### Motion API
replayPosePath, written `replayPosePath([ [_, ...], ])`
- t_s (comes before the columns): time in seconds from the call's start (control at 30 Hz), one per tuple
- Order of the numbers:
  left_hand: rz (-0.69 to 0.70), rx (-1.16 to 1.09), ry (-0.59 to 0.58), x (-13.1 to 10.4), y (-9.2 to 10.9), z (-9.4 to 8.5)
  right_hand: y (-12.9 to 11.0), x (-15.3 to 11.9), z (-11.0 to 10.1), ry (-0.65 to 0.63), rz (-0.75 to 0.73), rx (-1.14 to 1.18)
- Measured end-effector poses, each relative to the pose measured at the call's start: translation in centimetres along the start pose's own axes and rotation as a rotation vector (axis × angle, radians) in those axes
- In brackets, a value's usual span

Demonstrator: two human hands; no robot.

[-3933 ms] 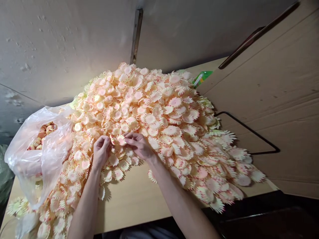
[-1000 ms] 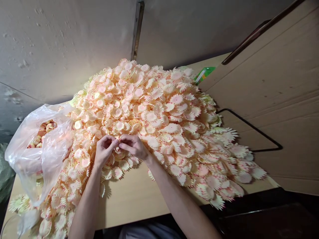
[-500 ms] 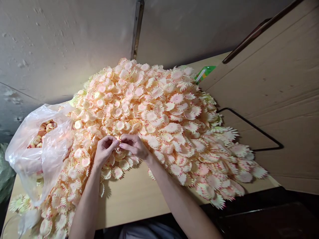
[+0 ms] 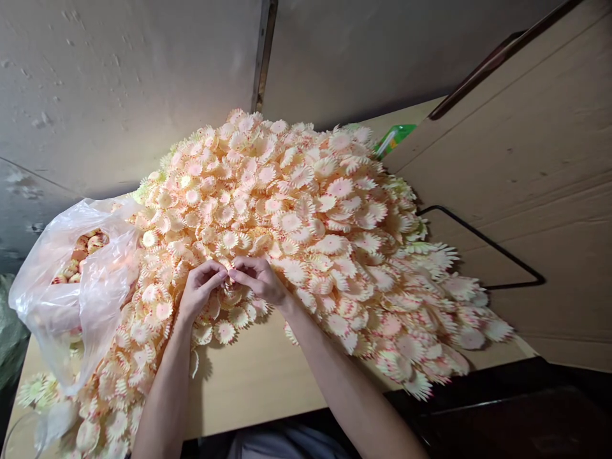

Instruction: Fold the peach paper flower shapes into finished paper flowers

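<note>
A big heap of cream artificial flower pieces (image 4: 287,223) with frilled, pink-tipped edges spreads over the table. Just above the front of this heap, my left hand (image 4: 203,285) and my right hand (image 4: 257,278) meet with thumbs and fingers pinched. Between the fingertips is a small cream flower piece (image 4: 228,265), mostly covered by the fingers and hard to tell from the pieces behind it. Both hands seem to have hold of it. Single flower pieces (image 4: 225,331) lie just below the hands near the table's front.
On the left, a clear plastic bag (image 4: 102,287) holds several rounded red-and-cream pieces (image 4: 90,245). Cardboard (image 4: 535,191) stands along the right, with a black metal bar (image 4: 492,239) against it. A green packet (image 4: 394,139) lies behind the heap. Wall panels rise at the back.
Both hands stay at nearly the same spot, still pinched together. The fingertips have shifted only slightly; the heap and bag look the same.
</note>
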State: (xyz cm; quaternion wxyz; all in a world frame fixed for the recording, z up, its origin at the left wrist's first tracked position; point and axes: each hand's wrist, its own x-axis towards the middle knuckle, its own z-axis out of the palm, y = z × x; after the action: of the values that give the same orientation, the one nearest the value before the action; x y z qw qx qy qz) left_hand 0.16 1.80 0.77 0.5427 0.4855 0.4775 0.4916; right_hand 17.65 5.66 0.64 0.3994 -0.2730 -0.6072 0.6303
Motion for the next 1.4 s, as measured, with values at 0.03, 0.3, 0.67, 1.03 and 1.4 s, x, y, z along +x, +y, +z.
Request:
replayPosePath([
  [0.03,-0.005,-0.012,-0.003,0.0,-0.1,0.0,0.0,0.0,-0.1,-0.001,0.007,0.009],
  [0.3,-0.06,-0.24,0.006,0.0,-0.5,-0.2,1.4,0.2,-0.7,0.135,0.057,0.228],
  [0.67,-0.069,-0.374,0.072,0.2,-0.5,0.2,2.6,0.6,-0.4,0.302,0.04,0.175],
  [1.03,0.002,-0.352,0.056,0.3,-0.6,0.6,2.0,0.6,-0.4,0.163,-0.044,0.168],
  [1.4,0.097,-0.065,0.056,0.1,-0.1,1.1,1.4,0.4,-0.3,0.073,-0.02,0.092],
])
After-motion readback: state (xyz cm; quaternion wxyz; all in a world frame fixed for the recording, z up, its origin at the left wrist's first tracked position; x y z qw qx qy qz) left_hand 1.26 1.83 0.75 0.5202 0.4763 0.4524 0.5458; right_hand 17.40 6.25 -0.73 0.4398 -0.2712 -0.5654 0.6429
